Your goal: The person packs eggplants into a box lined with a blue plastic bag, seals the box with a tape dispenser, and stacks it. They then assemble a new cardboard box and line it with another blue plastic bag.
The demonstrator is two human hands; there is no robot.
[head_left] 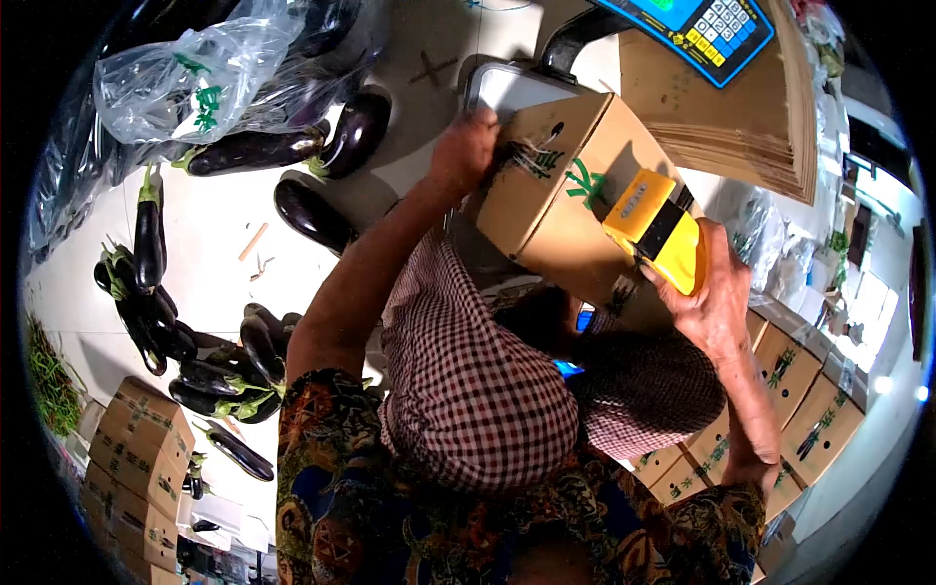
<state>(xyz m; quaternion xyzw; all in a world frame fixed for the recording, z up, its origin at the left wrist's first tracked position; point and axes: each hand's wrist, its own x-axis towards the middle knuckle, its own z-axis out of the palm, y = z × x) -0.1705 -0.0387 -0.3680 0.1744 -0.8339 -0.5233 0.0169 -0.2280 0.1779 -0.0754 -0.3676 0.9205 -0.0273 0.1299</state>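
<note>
A closed cardboard box [575, 219] with green printing sits tilted in front of me, partly over the metal pan [517, 88] of a scale. My left hand [466, 151] is closed at the box's left end, beside some crumpled clear plastic [531, 156]; what its fingers grip is hidden. My right hand [717, 292] is wrapped round a yellow hand-held device [673, 253] with a black band and a small printed patch. The device lies against the box's right side. Its exact kind I cannot make out.
Several eggplants [356, 132] lie on the pale floor at left, near a clear plastic bag [210, 83] of more. Flat cardboard sheets [731, 107] stand behind the scale's keypad [717, 34]. Boxes [141, 458] are stacked at lower left, others [780, 370] at right.
</note>
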